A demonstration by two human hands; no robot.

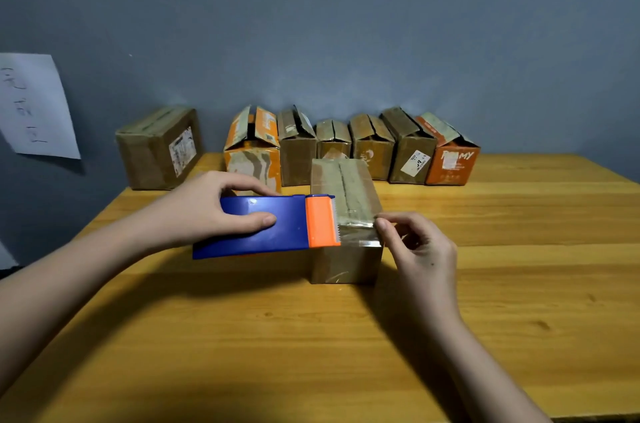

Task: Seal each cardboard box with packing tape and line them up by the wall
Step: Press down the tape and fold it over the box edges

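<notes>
A: Box state?
B: Brown cardboard box (pixel 346 215) mid-table (pixel 311 336), flaps closed, clear packing tape (pixel 356 232) stretched across near end.
A: Hands?
B: Left hand (pixel 214 208) curled round blue-orange tape dispenser (pixel 270 225), held over box's left edge; right hand (pixel 415 246) pinching tape end at box's right corner.
A: Around?
B: Seven boxes (pixel 346 145) along grey wall (pixel 346 24), most with flaps up; paper sheet (pixel 31 104) on wall, left.
</notes>
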